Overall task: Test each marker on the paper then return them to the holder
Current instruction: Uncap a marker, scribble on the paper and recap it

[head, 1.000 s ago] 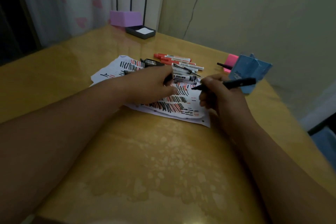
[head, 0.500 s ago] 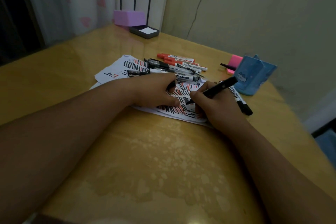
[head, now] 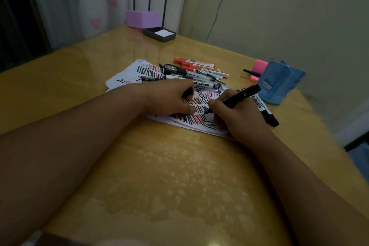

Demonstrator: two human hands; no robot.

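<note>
A white paper (head: 127, 78) covered in black and red strokes lies on the table. My right hand (head: 237, 116) grips an uncapped black marker (head: 237, 97), tip down on the paper. My left hand (head: 169, 99) rests on the paper and holds a black cap (head: 187, 93) in its curled fingers. Several red and black markers (head: 199, 70) lie in a pile at the paper's far edge. Another black marker (head: 265, 111) lies right of my right hand. The blue holder (head: 279, 84) stands at the far right.
The table (head: 159, 175) is yellow wood with pale patches. A pink block (head: 258, 69) with a dark pen beside it sits behind the holder. A purple box (head: 142, 18) and a dark tray with white paper (head: 160, 34) stand at the far edge by the wall.
My right hand has brought the black marker down from a level hold, and its tip now touches the paper. My left hand stays on the paper.
</note>
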